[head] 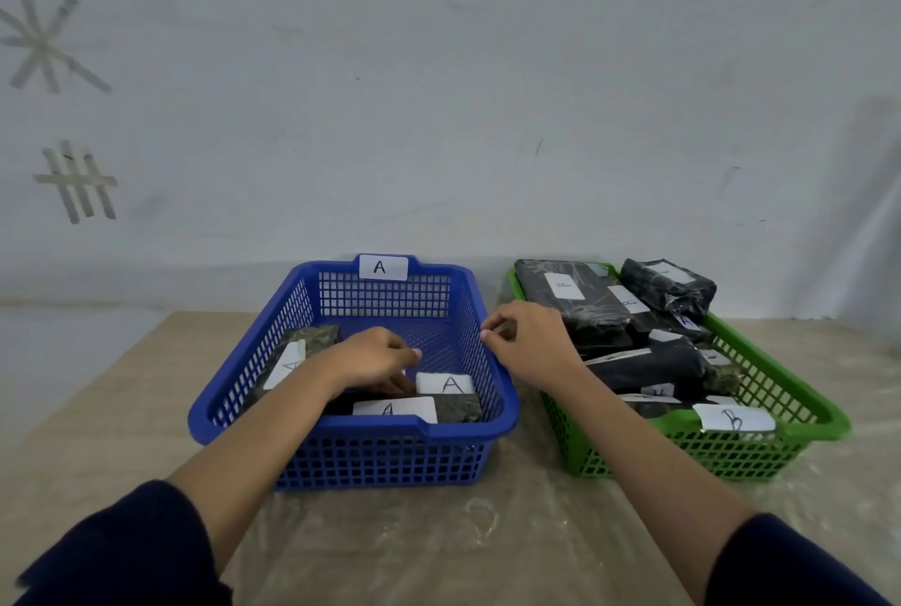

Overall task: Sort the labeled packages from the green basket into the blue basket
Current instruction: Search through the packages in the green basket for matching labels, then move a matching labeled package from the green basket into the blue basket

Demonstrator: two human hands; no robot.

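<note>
Left hand [373, 356] reaches down inside the blue basket [351, 430], fingers curled onto a dark package [458, 405] beside its white "A" label; whether that grip is clamped on it cannot be told. Right hand [529, 344] hovers over the blue basket's right rim, fingers loosely curled, holding nothing. Green basket [760, 435], on the worktop [122, 410] just right, holds stacked dark packages [643, 361].

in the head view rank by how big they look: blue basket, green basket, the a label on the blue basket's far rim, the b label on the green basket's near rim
1. blue basket and green basket: alike; the green one lies at an angle, so I won't rank them.
2. B label
3. A label, though it sits farther from the camera, so its true size is unsure.
</note>
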